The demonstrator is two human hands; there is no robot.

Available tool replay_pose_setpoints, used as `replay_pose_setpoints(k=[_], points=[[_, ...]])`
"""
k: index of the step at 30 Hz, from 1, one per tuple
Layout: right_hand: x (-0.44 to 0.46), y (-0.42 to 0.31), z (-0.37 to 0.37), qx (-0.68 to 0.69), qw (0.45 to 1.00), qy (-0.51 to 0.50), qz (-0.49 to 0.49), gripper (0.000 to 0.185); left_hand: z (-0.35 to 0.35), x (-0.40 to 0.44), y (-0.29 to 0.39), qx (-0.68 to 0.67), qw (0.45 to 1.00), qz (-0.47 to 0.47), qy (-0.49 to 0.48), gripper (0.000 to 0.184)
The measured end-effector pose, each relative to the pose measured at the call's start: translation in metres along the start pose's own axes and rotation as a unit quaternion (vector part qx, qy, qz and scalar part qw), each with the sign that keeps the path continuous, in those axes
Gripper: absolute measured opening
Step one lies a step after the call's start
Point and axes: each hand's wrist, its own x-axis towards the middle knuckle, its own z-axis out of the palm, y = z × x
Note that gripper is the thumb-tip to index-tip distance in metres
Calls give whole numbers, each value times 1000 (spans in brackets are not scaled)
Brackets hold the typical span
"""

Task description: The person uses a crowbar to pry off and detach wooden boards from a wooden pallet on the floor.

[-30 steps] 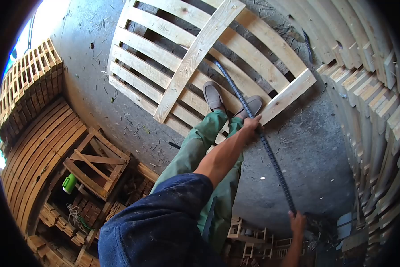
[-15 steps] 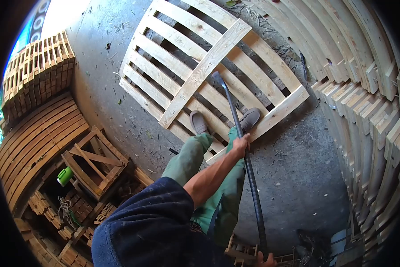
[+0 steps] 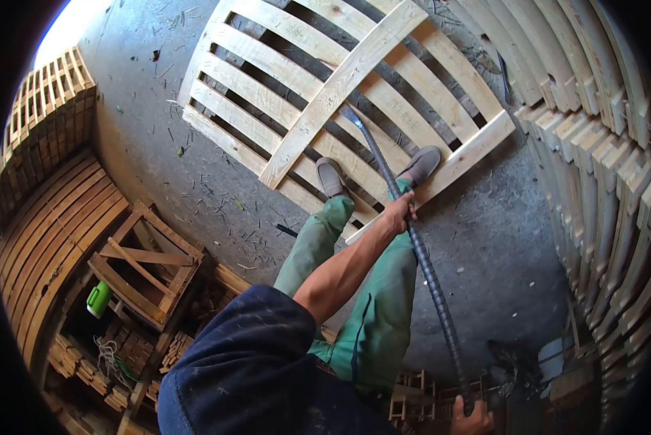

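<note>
My left hand (image 3: 398,213) is closed around the middle of a long, dark pry bar (image 3: 432,272) with a ribbed shaft. At its lower end my right hand (image 3: 472,418) is wrapped round the bar, near the bottom edge of the view. The bar's worn flat tip reaches a slat of the wooden pallet (image 3: 354,87), just beside the wide cross board. Whether the tip is wedged under wood or only touches it, I cannot tell. Both of my shoes stand on the pallet's near slats.
Tall stacks of pale pallets (image 3: 586,138) line the right side. Browner pallets (image 3: 57,225) are piled on the left, near a wooden frame (image 3: 151,261) and a green container (image 3: 98,299). Wood splinters litter the concrete floor (image 3: 217,203). Dark plastic (image 3: 514,366) lies at lower right.
My right hand has swung the bar's lower end to the right, and my left hand has shifted slightly right and up with it. The tip stays near the cross board. The whole view has shifted a little.
</note>
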Motion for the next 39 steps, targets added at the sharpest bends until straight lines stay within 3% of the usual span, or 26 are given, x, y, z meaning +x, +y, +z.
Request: replay_pose_setpoints(k=[3,5,7,8,9,10,11,12,15,18,20,21,23,27,29,32,36,38,39], points=[[-12,-6,13,-16,999,5,34,50,-3,5,-5,-18,1000,17,1,29],[-11,32,68,-5,996,77,-33,52,2,11,-7,1,999,32,24,28],[2,47,97,-16,996,-76,36,53,-1,38,-29,49,998,30,8,40],[10,38,97,-67,995,-71,-18,52,1,77,-51,117,990,45,67,46],[18,55,123,-40,998,-29,-35,52,-28,110,-79,264,948,176,-2,32],[5,148,232,204,976,-70,-3,51,-15,160,-96,182,922,306,155,29],[71,118,259,233,970,-49,-39,51,3,99,-78,202,959,142,138,30],[102,113,263,228,971,-64,-38,51,12,97,-75,107,990,53,81,33],[187,151,294,185,979,-85,11,49,7,146,-91,86,988,127,30,34],[117,168,375,186,951,-219,112,47,-3,141,-78,141,967,203,62,39],[98,187,429,207,946,-240,68,44,-16,139,-73,146,962,190,132,39],[81,190,426,205,945,-243,79,44,-26,157,-77,153,961,169,157,38],[53,173,399,165,976,-143,10,40,-25,113,-67,149,956,201,154,35],[-37,166,346,192,964,-161,84,43,-22,42,-71,118,966,135,187,32],[-48,150,278,172,976,-109,81,40,-20,29,-84,128,964,126,195,31],[-61,123,161,126,989,-37,66,37,-14,19,-110,107,985,83,111,25],[-57,91,77,-21,992,-108,56,34,0,25,-112,98,994,19,42,27],[-44,69,44,-41,990,-23,-136,47,11,8,-84,73,997,18,34,25],[-35,51,42,-40,989,-32,-136,47,11,-9,-61,157,987,18,29,26]])
